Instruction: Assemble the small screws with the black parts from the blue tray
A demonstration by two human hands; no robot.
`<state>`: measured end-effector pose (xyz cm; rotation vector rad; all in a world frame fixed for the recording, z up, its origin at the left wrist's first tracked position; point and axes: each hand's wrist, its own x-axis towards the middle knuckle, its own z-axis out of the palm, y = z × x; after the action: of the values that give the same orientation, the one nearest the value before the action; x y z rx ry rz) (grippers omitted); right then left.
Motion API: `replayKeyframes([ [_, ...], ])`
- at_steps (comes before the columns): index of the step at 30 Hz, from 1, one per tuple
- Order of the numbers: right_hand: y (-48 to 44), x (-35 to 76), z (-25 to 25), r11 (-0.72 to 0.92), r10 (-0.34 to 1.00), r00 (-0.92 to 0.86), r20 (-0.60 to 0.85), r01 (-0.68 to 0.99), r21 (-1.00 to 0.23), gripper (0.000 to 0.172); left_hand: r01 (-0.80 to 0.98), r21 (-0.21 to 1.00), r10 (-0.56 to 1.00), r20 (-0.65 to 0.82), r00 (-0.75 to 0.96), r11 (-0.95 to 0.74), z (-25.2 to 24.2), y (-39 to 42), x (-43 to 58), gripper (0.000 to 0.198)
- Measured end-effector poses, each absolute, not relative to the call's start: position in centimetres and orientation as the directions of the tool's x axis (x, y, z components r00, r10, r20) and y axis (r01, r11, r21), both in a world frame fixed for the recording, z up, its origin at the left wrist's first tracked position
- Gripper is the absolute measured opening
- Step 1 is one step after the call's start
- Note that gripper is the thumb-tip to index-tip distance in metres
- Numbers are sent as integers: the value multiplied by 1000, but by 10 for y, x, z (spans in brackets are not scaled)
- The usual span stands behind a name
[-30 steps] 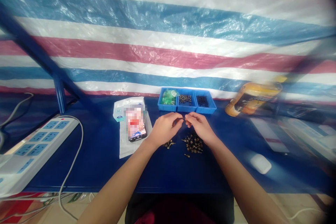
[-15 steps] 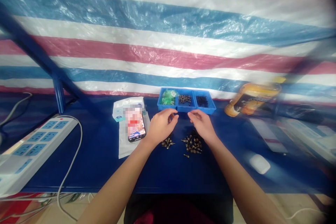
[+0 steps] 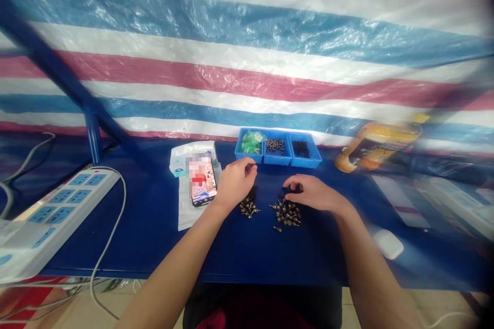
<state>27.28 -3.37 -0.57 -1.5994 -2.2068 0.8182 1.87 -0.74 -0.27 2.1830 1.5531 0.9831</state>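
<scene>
My left hand [image 3: 236, 181] is over the table beside the phone, its fingers curled closed toward the thumb. Whatever those fingers hold, if anything, is hidden. Just below it lies a small pile of dark and brass-coloured metal parts with thin stems [image 3: 250, 209]. My right hand [image 3: 317, 193] hovers at the upper edge of a larger pile of the same kind of parts [image 3: 288, 214], thumb and forefinger apart. One loose part [image 3: 277, 229] lies in front of that pile. Behind the hands stand blue bins [image 3: 277, 160] with a green plastic bag [image 3: 252, 142], small metal pieces [image 3: 275, 146] and black pieces [image 3: 300, 149].
A lit phone [image 3: 204, 185] rests on a white packet [image 3: 185, 211] at left. Farther left is a power strip [image 3: 64, 211] with a cable. To the right are a bottle of orange drink [image 3: 378, 145], a flat pale box [image 3: 399, 201] and a white rounded case [image 3: 389, 244].
My right hand has moved down and right, from near my left hand to the larger pile, and its fingers have spread. My left hand stays about where it was, fingers curled.
</scene>
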Motion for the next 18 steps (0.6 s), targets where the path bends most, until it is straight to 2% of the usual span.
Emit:
replayKeyframes([
  [3,-36,277,-5,228,919,-378,-110,738,-635,35,711,587,913,354,204,-387,-2,-9,20,19],
  [9,-35,272,-9,257,923,-379,-60,726,-638,28,719,582,915,347,203,-381,-3,-10,21,19],
  [13,-35,263,-10,324,918,-396,-4,758,-566,18,723,581,920,334,207,-374,-5,-9,22,19],
  [18,-37,244,-8,364,925,-372,74,818,-445,19,718,581,917,329,224,-384,-7,-9,22,19],
])
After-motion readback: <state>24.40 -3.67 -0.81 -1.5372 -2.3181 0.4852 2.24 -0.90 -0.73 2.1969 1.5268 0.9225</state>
